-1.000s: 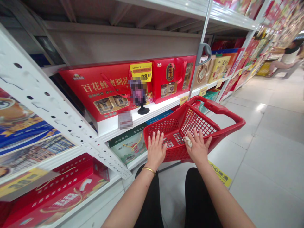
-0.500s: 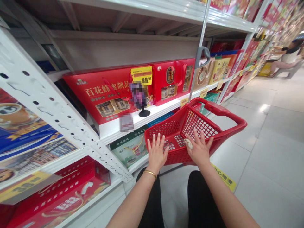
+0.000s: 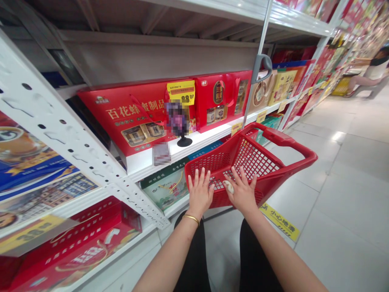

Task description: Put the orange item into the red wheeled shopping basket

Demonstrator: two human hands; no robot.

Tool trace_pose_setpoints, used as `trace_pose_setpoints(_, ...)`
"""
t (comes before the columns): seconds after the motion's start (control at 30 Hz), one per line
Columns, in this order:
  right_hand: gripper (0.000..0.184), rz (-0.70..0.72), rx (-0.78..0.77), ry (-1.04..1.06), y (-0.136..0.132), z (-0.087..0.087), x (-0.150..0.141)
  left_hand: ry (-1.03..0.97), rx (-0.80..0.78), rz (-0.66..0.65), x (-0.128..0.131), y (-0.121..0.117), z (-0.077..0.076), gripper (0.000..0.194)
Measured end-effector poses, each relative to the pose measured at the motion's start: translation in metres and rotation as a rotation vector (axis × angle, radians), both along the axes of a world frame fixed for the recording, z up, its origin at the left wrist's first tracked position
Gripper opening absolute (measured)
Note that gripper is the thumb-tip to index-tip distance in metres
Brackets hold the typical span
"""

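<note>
My left hand (image 3: 199, 194) is open, palm down with fingers spread, at the near left corner of a red plastic shopping basket (image 3: 269, 182). A gold bracelet (image 3: 191, 218) circles my left wrist. Beside it, my right hand (image 3: 244, 194) is likewise open and flat over the basket's near side, wearing a chunky pale ring (image 3: 228, 187). Neither hand holds anything. Whether the fingers touch the rim, I cannot tell. Through the basket's lattice the floor shows, and its thick red handle (image 3: 300, 162) points to the right.
Left of the basket, a white shelf (image 3: 138, 170) carries red honey gift boxes (image 3: 121, 117), a yellow price card (image 3: 181, 91) and a small black stand (image 3: 184, 141). A grey-handled metal pole (image 3: 257, 44) rises behind the basket. A seated person (image 3: 375, 69) is far right. A yellow floor sign (image 3: 281, 223) lies nearby.
My right hand has shifted left, closer to my left hand. The view has moved slightly, showing more of the yellow floor sign. The basket looks unmoved.
</note>
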State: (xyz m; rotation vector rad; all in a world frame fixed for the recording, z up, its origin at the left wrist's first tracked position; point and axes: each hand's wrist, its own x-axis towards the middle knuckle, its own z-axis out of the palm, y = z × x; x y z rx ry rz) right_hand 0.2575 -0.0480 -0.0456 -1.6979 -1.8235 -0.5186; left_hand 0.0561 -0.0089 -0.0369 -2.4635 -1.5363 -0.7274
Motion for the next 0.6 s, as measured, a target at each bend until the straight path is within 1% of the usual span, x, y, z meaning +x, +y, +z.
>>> trace_pose_setpoints(0.13, 0.038, -0.181, 0.029, 0.01, 0.003, 0.014, 0.054, -0.002, -0.015, -0.006, 0.001, 0.001, 0.0, 0.063)
trace_pose_setpoints(0.2, 0.039, -0.262, 0.048, 0.026, 0.004, 0.019, 0.07, -0.003, -0.019, -0.007, 0.001, 0.001, -0.001, 0.062)
trace_pose_setpoints(0.23, 0.04, -0.292, 0.059, 0.037, 0.005, 0.02, 0.073, -0.004, -0.02, -0.007, 0.001, 0.001, -0.001, 0.062)
trace_pose_setpoints(0.3, 0.041, -0.31, 0.076, 0.056, 0.004, 0.019, 0.066, -0.006, -0.017, -0.007, 0.001, 0.001, -0.001, 0.061)
trace_pose_setpoints(0.37, 0.041, -0.27, 0.072, 0.069, 0.003, 0.012, 0.044, -0.006, -0.012, -0.008, 0.001, 0.001, -0.001, 0.061)
trace_pose_setpoints(0.5, 0.042, -0.045, 0.008, 0.056, -0.001, -0.003, -0.012, 0.003, -0.006, 0.0, 0.001, 0.001, -0.001, 0.061)
trace_pose_setpoints(0.57, 0.043, 0.035, -0.019, 0.041, -0.004, -0.006, -0.022, 0.009, -0.007, 0.006, 0.0, 0.001, -0.001, 0.061)
trace_pose_setpoints(0.6, 0.043, 0.043, -0.022, 0.037, -0.005, -0.006, -0.02, 0.012, -0.009, 0.006, 0.0, 0.001, -0.001, 0.061)
